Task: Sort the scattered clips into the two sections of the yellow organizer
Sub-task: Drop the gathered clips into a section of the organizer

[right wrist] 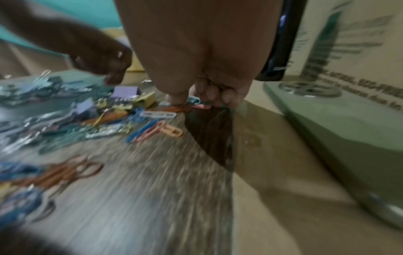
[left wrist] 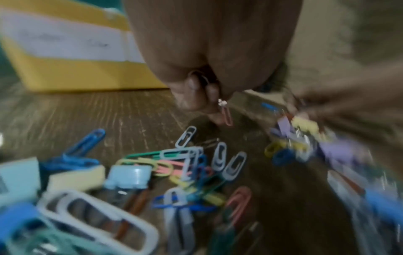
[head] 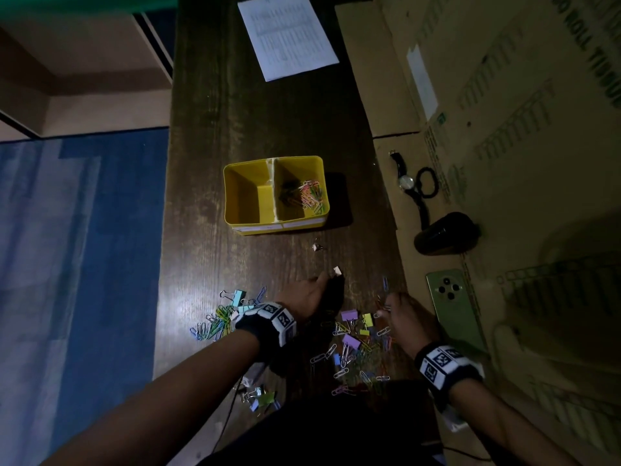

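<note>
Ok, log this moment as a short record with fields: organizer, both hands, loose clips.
organizer: yellow organizer, left section shows nothing inside, right section holds paper clips
left hand: left hand pinches a pink paper clip
right hand: right hand fingers curled, fingertips down among clips
loose clips: binder clips and paper clips scattered on the table

organizer (head: pixel 276 227): 1, 2 sections | paper sheet (head: pixel 287 35): 1 | phone (head: pixel 453 311): 1 | watch (head: pixel 406 181): 1 | clips: too many to count
</note>
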`<control>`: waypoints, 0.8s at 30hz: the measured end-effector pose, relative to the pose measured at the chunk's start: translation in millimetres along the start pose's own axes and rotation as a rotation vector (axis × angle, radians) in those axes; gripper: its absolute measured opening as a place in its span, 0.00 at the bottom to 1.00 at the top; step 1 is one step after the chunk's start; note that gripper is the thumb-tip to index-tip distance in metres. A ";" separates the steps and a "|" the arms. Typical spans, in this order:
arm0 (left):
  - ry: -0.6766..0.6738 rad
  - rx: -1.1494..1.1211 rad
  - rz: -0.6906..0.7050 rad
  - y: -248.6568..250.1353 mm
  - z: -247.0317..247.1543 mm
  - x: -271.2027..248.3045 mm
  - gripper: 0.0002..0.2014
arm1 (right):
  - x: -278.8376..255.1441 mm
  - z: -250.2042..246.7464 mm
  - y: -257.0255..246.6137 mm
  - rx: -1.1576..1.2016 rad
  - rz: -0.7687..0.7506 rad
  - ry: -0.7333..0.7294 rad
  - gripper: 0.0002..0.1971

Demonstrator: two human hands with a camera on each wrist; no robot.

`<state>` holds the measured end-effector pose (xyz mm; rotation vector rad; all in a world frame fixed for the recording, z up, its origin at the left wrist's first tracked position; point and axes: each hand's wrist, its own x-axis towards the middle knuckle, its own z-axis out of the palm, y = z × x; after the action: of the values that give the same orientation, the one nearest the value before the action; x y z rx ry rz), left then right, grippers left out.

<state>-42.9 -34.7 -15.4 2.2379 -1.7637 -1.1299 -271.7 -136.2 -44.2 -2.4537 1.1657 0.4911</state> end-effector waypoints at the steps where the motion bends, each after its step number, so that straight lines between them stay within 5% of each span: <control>1: 0.021 -0.051 -0.002 1.9 -4.1 0.0 0.18 | -0.3 1.3 -1.3 -0.030 -0.029 -0.003 0.15; 4: 0.122 -0.184 0.010 7.9 -22.1 2.0 0.20 | 4.0 5.7 2.2 -0.101 -0.076 -0.047 0.17; 7: 0.235 -0.257 0.026 6.0 -49.9 10.3 0.16 | 9.4 -6.5 -0.2 -0.018 -0.025 -0.090 0.07; 11: 0.394 -0.484 -0.059 -6.0 -104.6 26.8 0.12 | 16.6 -80.0 -28.8 0.410 0.067 -0.024 0.11; 18: 0.332 -0.957 -0.349 -29.7 -164.7 57.1 0.11 | 126.2 -140.6 -109.2 0.900 0.021 -0.023 0.11; 24: 0.359 -0.995 -0.334 -40.3 -169.2 64.2 0.19 | 167.9 -158.4 -163.6 0.982 -0.021 -0.076 0.09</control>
<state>92.5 -139.1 56.4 1.8976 -0.4836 -1.1709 -19.1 -226.3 46.0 -1.5740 1.0031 -0.0271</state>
